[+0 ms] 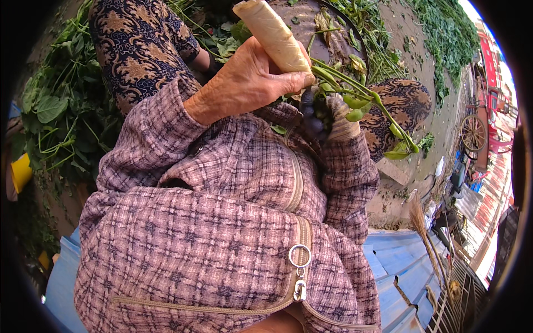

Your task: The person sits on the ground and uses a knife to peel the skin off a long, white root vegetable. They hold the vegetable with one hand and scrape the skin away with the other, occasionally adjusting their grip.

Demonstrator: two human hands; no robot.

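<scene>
My left hand [250,79] grips a thick cream-coloured roll [277,35], which tilts up and away. What the roll is made of is unclear. Just right of that thumb, my right hand [327,114] wears a glove with dark fingers and a pale back. Its fingers are curled in shadow, close to the left thumb. A green soybean stem [385,110] with plump pods [357,109] runs from beside the roll, across in front of the glove, and down to the right. Which hand holds the stem cannot be told.
A wide dark basin [300,18] with leaf scraps lies ahead between my knees. Leafy plants [62,100] are heaped at left, more greenery [445,37] at far right. A straw broom [422,224], blue metal sheeting [395,258] and a wheeled cart [474,131] stand right.
</scene>
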